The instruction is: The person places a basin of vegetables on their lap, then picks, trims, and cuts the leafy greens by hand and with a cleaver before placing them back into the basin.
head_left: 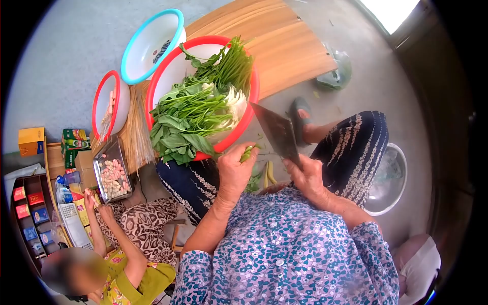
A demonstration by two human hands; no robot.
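- The left hand (234, 170) is curled tight, pinching some green stalks (247, 153); what kind, I can't quite make out from here.
- The right hand (307, 178) is closed around a cleaver (277, 133), its broad blade angled toward the red-rimmed basin (170, 73).
- Leafy greens (195, 109) are heaped inside that basin.
- To the left, a seated person (137, 274) works near a metal tray (127, 152).
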